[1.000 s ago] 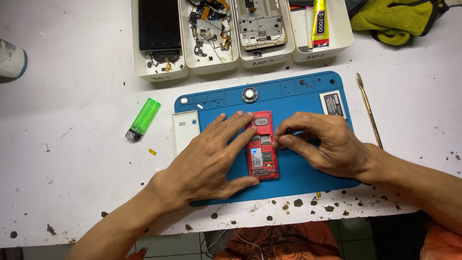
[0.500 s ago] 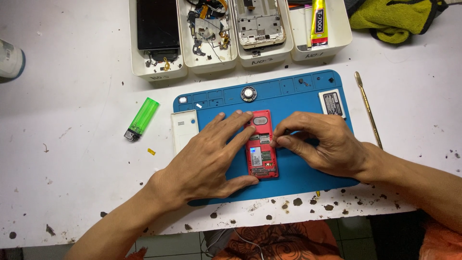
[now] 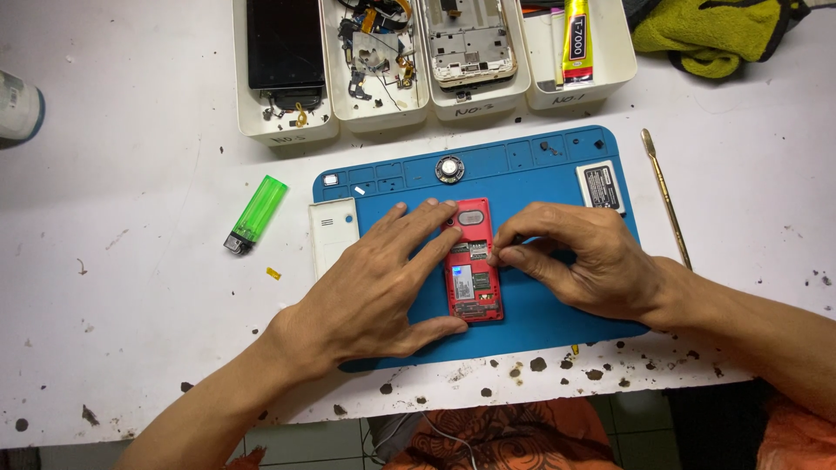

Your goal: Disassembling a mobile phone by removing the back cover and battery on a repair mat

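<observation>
A small red phone (image 3: 473, 261) lies face down with its back open on a blue work mat (image 3: 540, 174). My left hand (image 3: 383, 287) lies flat against the phone's left side, fingers spread along its edge and thumb at its bottom end. My right hand (image 3: 583, 265) rests on the mat to the phone's right, its pinched fingertips touching the phone's right edge near the middle. A white back cover (image 3: 333, 231) lies at the mat's left edge, beside my left hand.
Several white trays (image 3: 287, 130) at the back hold phone parts and a yellow glue tube (image 3: 576, 39). A green lighter (image 3: 257, 213) lies left of the mat, a thin metal pry tool (image 3: 666, 196) to its right. A small round speaker (image 3: 449, 168) and a grey battery (image 3: 600, 184) sit on the mat. A yellow-green cloth (image 3: 714, 30) is back right.
My right hand's fingertips have drawn slightly away from the phone's top toward its right edge. The left hand and phone stay put.
</observation>
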